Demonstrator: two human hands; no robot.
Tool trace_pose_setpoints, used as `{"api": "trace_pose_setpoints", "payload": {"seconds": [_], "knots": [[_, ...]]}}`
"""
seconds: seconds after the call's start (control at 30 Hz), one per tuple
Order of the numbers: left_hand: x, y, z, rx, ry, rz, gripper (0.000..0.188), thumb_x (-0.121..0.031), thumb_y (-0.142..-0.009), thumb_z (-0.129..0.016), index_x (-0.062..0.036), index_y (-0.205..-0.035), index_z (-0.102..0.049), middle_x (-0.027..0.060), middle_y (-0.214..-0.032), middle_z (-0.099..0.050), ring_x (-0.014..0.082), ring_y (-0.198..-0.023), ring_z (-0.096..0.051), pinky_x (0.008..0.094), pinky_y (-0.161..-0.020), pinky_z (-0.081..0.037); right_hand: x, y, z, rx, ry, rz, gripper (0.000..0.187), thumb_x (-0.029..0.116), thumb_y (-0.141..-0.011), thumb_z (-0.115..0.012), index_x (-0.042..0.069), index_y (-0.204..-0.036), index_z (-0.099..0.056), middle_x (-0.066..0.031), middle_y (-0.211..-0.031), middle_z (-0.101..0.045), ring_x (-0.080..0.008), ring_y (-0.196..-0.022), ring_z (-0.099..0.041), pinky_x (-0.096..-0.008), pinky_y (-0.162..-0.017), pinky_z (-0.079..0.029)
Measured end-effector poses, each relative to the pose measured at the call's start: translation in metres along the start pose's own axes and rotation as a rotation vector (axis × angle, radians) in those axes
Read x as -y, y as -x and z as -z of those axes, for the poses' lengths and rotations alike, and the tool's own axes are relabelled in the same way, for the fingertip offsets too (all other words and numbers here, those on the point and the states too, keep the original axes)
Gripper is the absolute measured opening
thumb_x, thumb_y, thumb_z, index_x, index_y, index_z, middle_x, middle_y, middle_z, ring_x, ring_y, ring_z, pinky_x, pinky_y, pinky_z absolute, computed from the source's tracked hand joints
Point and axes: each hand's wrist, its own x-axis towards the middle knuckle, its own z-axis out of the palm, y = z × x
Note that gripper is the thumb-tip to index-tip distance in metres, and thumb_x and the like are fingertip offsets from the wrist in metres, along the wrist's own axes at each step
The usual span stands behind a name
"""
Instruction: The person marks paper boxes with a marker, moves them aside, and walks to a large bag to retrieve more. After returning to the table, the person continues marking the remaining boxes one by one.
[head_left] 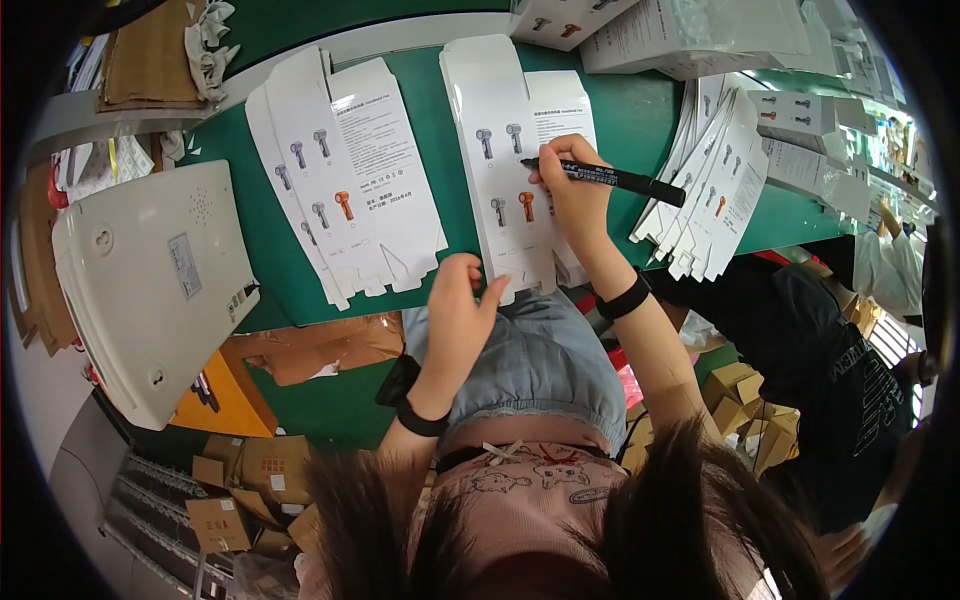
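A black marker pen [640,183] is gripped in my right hand [575,195], its tip at the printed face of a flat white carton [498,235]. The carton lies on top of others in the middle of the green table, with small pictures of handheld fans on it. My left hand [460,310] is by the carton's near edge, fingers loosely curled and thumb apart, holding nothing. To the left lies another pile of flat white cartons [380,165]. On the right, several more flat cartons [722,185] are fanned out.
An off-white plastic machine [155,290] stands at the left table edge. Larger white boxes [690,35] sit at the far right. Brown cardboard boxes [270,465] are on the floor at lower left. A person in dark clothing [800,370] is close on my right.
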Motion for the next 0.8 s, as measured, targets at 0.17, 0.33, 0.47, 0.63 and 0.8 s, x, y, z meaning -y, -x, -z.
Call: {"api": "trace_pose_setpoints", "payload": {"seconds": [0.17,0.33,0.47,0.63,0.8], "knots": [[0.003,0.001,-0.019,0.042,0.068,0.027,0.031,-0.011,-0.068,-0.069,0.0007,-0.081,-0.043,0.0108,-0.068,-0.044,0.0233,-0.059,-0.045,0.0309,-0.052,-0.039,-0.003,-0.001,-0.001,0.000,0.142,0.022,0.008,0.006,-0.081,-0.053,0.000,-0.076,-0.051,-0.0037,-0.062,-0.056,-0.0068,-0.054,-0.054,-0.0175,-0.050,-0.041],[0.002,-0.001,-0.021,0.048,0.092,0.075,0.030,-0.007,-0.067,-0.069,0.0000,-0.078,-0.041,0.0097,-0.063,-0.042,0.0216,-0.052,-0.042,0.0304,-0.047,-0.038,-0.001,0.000,0.002,-0.016,-0.017,0.005,0.007,0.004,-0.080,-0.052,0.000,-0.075,-0.051,-0.0035,-0.060,-0.056,-0.0060,-0.054,-0.054,-0.0174,-0.050,-0.041],[0.004,-0.001,-0.021,0.029,0.111,0.098,0.030,-0.004,-0.067,-0.069,-0.0008,-0.076,-0.040,0.0085,-0.058,-0.041,0.0203,-0.048,-0.041,0.0300,-0.045,-0.037,-0.004,0.034,0.013,-0.081,-0.204,0.039,0.008,0.004,-0.079,-0.053,-0.001,-0.073,-0.052,-0.0036,-0.060,-0.057,-0.0071,-0.054,-0.054,-0.0182,-0.049,-0.041],[0.001,-0.003,-0.020,0.030,0.143,0.147,0.030,-0.002,-0.066,-0.068,-0.0018,-0.075,-0.039,0.0071,-0.054,-0.040,0.0188,-0.045,-0.040,0.0297,-0.043,-0.036,-0.018,0.070,0.017,0.071,0.064,0.156,0.008,0.003,-0.076,-0.056,-0.002,-0.070,-0.053,-0.0049,-0.058,-0.057,-0.0088,-0.051,-0.055,-0.0204,-0.047,-0.043],[0.002,-0.003,-0.023,0.025,0.137,0.128,0.030,-0.001,-0.066,-0.068,-0.0022,-0.075,-0.039,0.0067,-0.053,-0.040,0.0178,-0.044,-0.040,0.0292,-0.043,-0.035,-0.021,0.074,0.013,0.108,0.249,0.223,0.008,0.001,-0.070,-0.060,0.000,-0.068,-0.053,-0.0078,-0.056,-0.056,-0.0117,-0.048,-0.054,-0.0222,-0.047,-0.043]]}}
